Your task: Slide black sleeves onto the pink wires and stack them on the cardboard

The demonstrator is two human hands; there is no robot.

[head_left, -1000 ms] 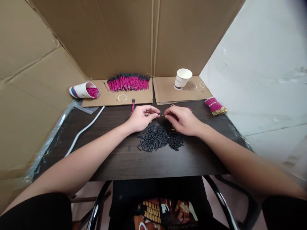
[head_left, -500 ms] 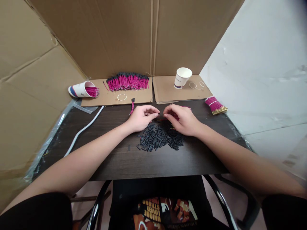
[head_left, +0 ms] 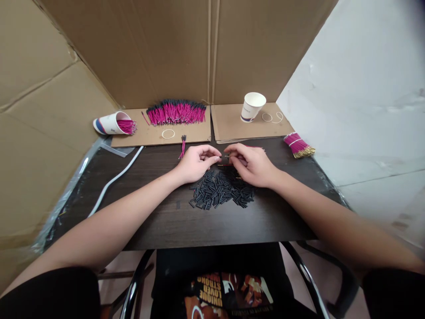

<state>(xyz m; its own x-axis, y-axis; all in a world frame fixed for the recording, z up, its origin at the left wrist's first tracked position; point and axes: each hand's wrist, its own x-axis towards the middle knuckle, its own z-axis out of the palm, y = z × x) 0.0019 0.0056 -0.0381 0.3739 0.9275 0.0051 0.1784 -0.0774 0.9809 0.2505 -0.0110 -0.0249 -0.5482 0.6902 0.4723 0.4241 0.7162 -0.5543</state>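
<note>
My left hand [head_left: 198,164] is closed in a pinch above the far side of a pile of short black tubes [head_left: 212,191]. A dark tip, seemingly one of these tubes, shows at its fingertips. Facing it across a small gap, my right hand [head_left: 254,166] pinches a thin wire whose bare tip [head_left: 226,156] points left. Under the right hand lie more magenta wires, mostly hidden, and one thin gold-ended wire [head_left: 222,165] sticks out to the left. Just beyond my left hand rest several magenta wires with black ends [head_left: 183,148].
On the cardboard at the back lie a heap of black-ended magenta wires [head_left: 175,113] and a rubber band [head_left: 168,134]. A tipped paper cup [head_left: 108,124] holds wires; another cup [head_left: 252,108] stands upright. A banded wire bundle [head_left: 297,144] sits right, a white cable [head_left: 116,179] left.
The right fingers have shifted slightly up, and a bare wire tip now shows between the two hands. My left hand has stayed nearly in place.
</note>
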